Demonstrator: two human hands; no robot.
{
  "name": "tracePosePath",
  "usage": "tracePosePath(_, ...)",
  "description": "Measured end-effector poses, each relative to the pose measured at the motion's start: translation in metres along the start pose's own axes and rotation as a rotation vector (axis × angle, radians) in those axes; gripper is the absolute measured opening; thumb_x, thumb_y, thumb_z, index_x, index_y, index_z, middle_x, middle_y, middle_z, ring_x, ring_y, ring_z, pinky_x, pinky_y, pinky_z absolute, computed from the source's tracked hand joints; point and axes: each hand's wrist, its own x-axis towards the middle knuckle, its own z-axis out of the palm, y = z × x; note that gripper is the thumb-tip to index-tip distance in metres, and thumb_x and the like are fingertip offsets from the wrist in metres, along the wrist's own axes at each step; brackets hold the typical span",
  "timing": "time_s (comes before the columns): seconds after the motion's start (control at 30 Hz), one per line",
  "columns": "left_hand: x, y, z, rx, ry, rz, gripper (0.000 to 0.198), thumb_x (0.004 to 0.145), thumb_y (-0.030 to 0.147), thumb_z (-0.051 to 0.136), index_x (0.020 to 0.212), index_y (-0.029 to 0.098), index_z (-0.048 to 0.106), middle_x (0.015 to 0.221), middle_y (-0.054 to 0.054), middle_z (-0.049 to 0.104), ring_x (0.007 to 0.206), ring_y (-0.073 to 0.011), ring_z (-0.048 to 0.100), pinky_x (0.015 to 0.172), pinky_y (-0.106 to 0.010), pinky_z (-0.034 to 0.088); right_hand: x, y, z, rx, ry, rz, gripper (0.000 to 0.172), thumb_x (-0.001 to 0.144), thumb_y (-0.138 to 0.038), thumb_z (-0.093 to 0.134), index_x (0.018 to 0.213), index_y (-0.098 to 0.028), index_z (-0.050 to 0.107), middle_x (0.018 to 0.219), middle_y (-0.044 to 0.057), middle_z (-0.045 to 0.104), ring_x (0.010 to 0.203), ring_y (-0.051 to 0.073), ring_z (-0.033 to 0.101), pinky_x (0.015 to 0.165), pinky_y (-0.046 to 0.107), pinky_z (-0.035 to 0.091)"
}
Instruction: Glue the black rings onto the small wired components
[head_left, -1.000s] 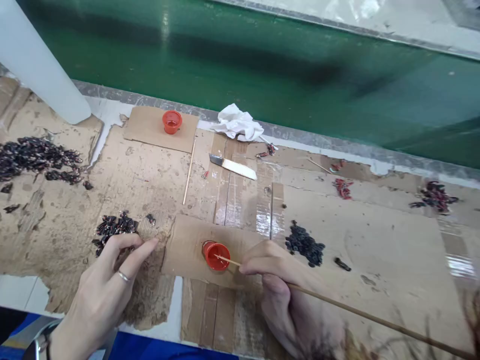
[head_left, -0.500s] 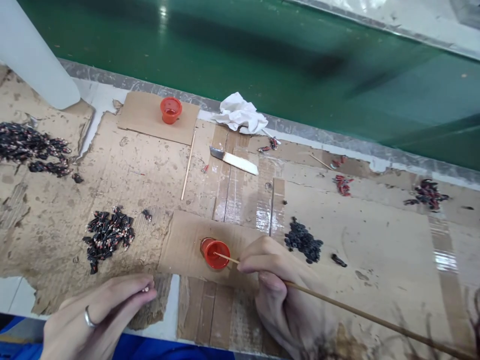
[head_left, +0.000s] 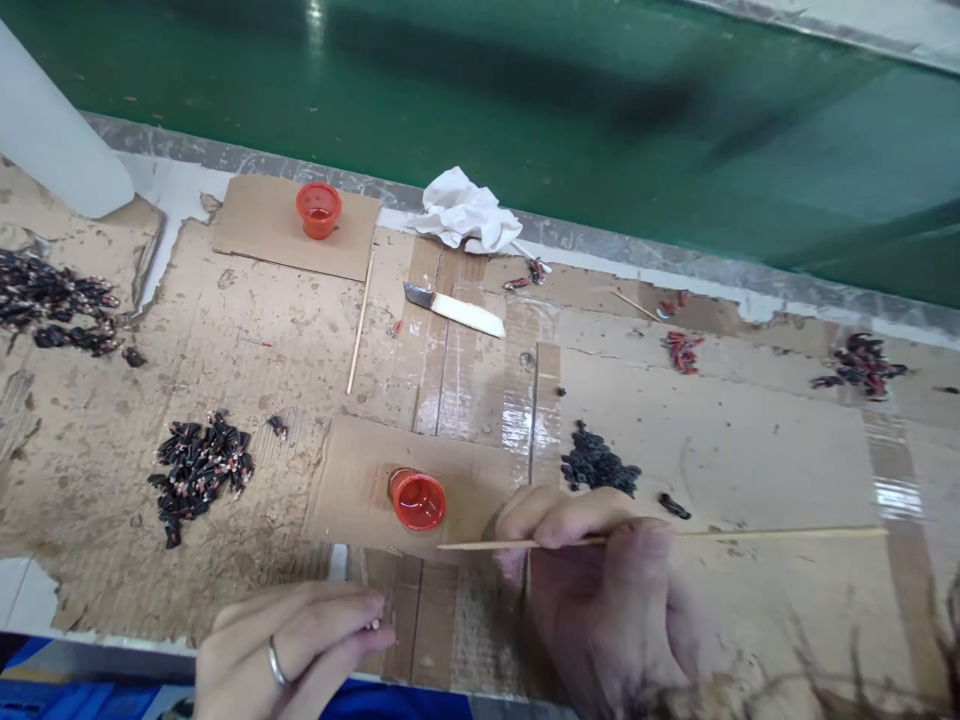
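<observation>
A taped cardboard worktop [head_left: 750, 450] runs along a green conveyor belt [head_left: 525, 110]. Near its front edge the right hand [head_left: 592, 590] pinches a long wooden stick [head_left: 750, 534] lying level, tip just right of a small red cup [head_left: 418, 499]. The left hand [head_left: 292, 650], at the near left, has fingertips closed on a tiny part [head_left: 374, 624], with a pile of dark parts [head_left: 196, 470] farther left.

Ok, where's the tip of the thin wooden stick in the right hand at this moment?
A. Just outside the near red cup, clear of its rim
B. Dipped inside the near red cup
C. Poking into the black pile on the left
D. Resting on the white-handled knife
A: the stick held by the right hand lies nearly level, its tip ending just right of and below the near red cup, not inside it.
</observation>
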Motion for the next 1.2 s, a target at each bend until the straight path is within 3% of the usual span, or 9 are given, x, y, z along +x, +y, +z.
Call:
tracePosePath(0.07,0.007,0.007,0.01,-0.058,0.057,-0.022,0.034,0.109,0.035,0.047,0.111,0.04,0.08,0.09,0.01,0.089,0.067,-0.0156,0.084,0.063,-0.021,0.073,-0.005,0.002,0.001,0.01,0.057,0.008,0.044,0.112,-0.047,0.042,0.08,-0.03,0.067,0.057,-0.001,0.058,0.045,0.017,0.055,0.042,0.036,0.039)
tracePosePath(0.13,0.015,0.012,0.018,-0.054,0.041,-0.013,0.032,0.109,0.039,0.049,0.107,0.039,0.08,0.086,0.009,0.089,0.062,-0.0159,0.083,0.058,-0.021,0.072,-0.009,0.005,0.004,0.007,0.11,-0.015,0.044,0.111,-0.049,0.045,0.076,-0.032,0.065,0.051,-0.002,0.051,0.041,0.017,0.052,0.04,0.039,0.037)
tracePosePath(0.2,0.02,0.014,0.025,-0.036,0.018,-0.01,0.025,0.107,0.04,0.055,0.11,0.038,0.079,0.085,0.009,0.089,0.06,-0.0158,0.083,0.055,-0.02,0.071,-0.012,0.007,0.007,0.0,0.142,-0.043,0.044,0.109,-0.052,0.047,0.073,-0.032,0.064,0.047,-0.003,0.045,0.037,0.017,0.048,0.038,0.039,0.034)
tracePosePath(0.33,0.019,0.014,0.03,-0.065,0.125,-0.027,0.023,0.104,0.032,0.063,0.123,0.037,0.077,0.092,0.009,0.089,0.061,-0.0157,0.083,0.058,-0.018,0.072,-0.016,0.009,0.009,-0.026,0.128,-0.048,0.047,0.11,-0.051,0.045,0.072,-0.03,0.061,0.045,-0.003,0.045,0.034,0.016,0.047,0.036,0.037,0.03)
tracePosePath(0.47,0.012,0.011,0.028,-0.031,0.014,-0.013,0.026,0.106,0.033,0.058,0.126,0.038,0.074,0.098,0.009,0.089,0.072,-0.0181,0.086,0.065,-0.024,0.075,-0.02,0.009,0.009,-0.031,0.116,-0.029,0.049,0.112,-0.051,0.042,0.073,-0.026,0.056,0.048,-0.006,0.047,0.037,0.014,0.046,0.038,0.032,0.035)
tracePosePath(0.6,0.005,0.007,0.03,0.08,0.024,0.024,0.033,0.109,0.036,0.045,0.121,0.041,0.076,0.089,0.008,0.089,0.067,-0.0196,0.084,0.059,-0.026,0.075,-0.021,0.009,0.01,-0.03,0.101,-0.035,0.049,0.112,-0.049,0.044,0.071,-0.024,0.053,0.05,-0.007,0.043,0.038,0.012,0.045,0.04,0.028,0.037)
tracePosePath(0.83,0.001,0.007,0.032,0.113,0.015,0.004,0.036,0.109,0.037,0.044,0.12,0.043,0.077,0.085,0.007,0.089,0.063,-0.0218,0.083,0.058,-0.032,0.075,-0.023,0.011,0.009,-0.048,0.065,-0.028,0.047,0.113,-0.052,0.041,0.075,-0.025,0.052,0.053,-0.007,0.042,0.04,0.013,0.049,0.04,0.029,0.035)
tracePosePath(1.03,0.012,0.013,0.026,0.013,-0.057,0.017,0.031,0.11,0.03,0.047,0.114,0.033,0.078,0.095,0.008,0.09,0.076,-0.0126,0.085,0.079,-0.018,0.071,-0.025,0.007,0.006,-0.078,-0.004,-0.012,0.042,0.115,-0.045,0.038,0.08,-0.027,0.054,0.058,-0.006,0.046,0.044,0.015,0.052,0.042,0.031,0.036)
tracePosePath(1.2,0.025,0.015,0.02,-0.031,-0.066,0.056,0.028,0.11,0.027,0.049,0.111,0.025,0.078,0.096,0.004,0.09,0.083,-0.0104,0.086,0.085,-0.014,0.067,-0.027,0.009,0.007,-0.117,-0.032,-0.03,0.043,0.116,-0.046,0.031,0.084,-0.027,0.052,0.059,-0.006,0.045,0.047,0.016,0.053,0.044,0.031,0.037)
